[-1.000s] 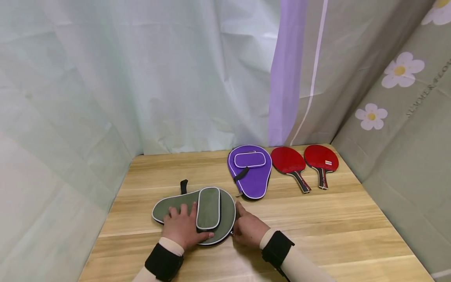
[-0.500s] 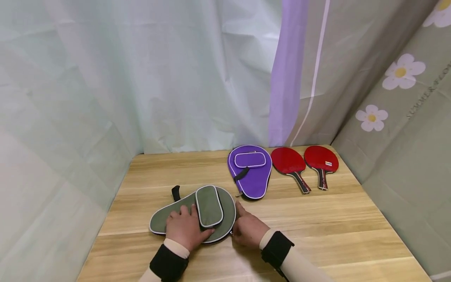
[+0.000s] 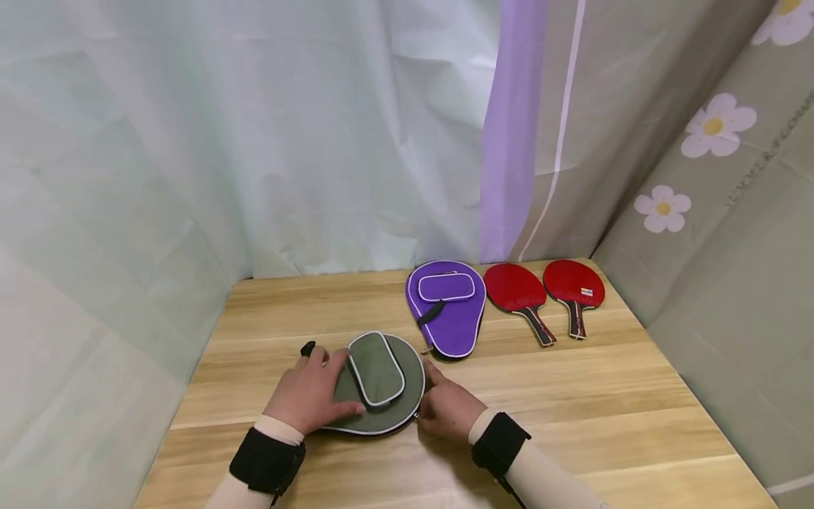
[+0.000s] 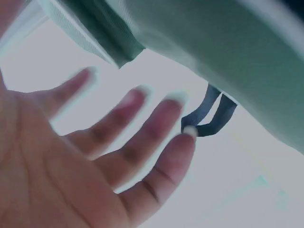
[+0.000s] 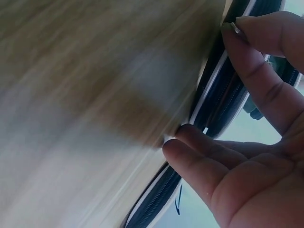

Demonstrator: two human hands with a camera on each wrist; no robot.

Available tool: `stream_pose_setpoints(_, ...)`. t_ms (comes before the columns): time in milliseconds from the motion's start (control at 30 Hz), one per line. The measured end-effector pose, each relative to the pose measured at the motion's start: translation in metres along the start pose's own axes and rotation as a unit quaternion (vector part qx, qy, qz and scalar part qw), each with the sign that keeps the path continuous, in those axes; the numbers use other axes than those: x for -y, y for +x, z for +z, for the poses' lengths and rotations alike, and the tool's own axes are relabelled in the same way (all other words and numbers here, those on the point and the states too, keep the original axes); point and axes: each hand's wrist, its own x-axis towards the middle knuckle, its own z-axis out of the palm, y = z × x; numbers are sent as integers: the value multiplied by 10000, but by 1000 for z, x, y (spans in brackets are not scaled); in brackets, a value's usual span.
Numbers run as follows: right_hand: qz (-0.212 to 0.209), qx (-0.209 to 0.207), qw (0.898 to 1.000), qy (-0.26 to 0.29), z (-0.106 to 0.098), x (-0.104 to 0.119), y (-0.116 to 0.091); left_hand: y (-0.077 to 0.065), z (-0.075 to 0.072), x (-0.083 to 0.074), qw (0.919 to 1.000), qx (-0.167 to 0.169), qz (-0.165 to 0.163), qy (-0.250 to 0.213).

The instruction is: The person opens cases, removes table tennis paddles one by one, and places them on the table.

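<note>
An olive-green paddle case [image 3: 407,378] with white piping and a raised pocket [image 3: 376,369] lies on the wooden table. My left hand [image 3: 307,392] is over its narrow end, fingers spread, hiding much of that part. In the left wrist view those fingers are loosely extended, near the black strap loop [image 4: 216,116]; contact with the case cannot be told. At the rounded end, my right hand [image 3: 451,410] pinches a small metal zipper pull [image 5: 237,31] between thumb and index finger. The other right fingers lie against the case's zippered side [image 5: 216,102].
A purple paddle case [image 3: 459,329] lies behind the green one. To its right are two red table tennis paddles [image 3: 514,286] [image 3: 574,283], handles toward me. Curtains hang along the table's back and sides.
The green case has turned, its narrow end swinging toward me and its pocket tilting. My left hand has shifted left, away from the pocket. The right hand stays at the rounded end.
</note>
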Motion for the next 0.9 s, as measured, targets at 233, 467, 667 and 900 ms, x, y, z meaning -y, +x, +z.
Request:
stream_pose_setpoints(233,187,261,9995,63,1,2,0,20,10,5,9923,409,1016,-579)
stream_pose_setpoints(467,316,249,9992,42,-2,6,0,24,10,1,9907,673,1029,-587)
stream_pose_setpoints(667,179,82,9998,-7,-9,6,0,28,-4,-9,9908,979,797,-479)
stream_pose_setpoints(900,281,-16,9996,-26,-5,4,-1,32,-10,-16,9909,1006,857,-239)
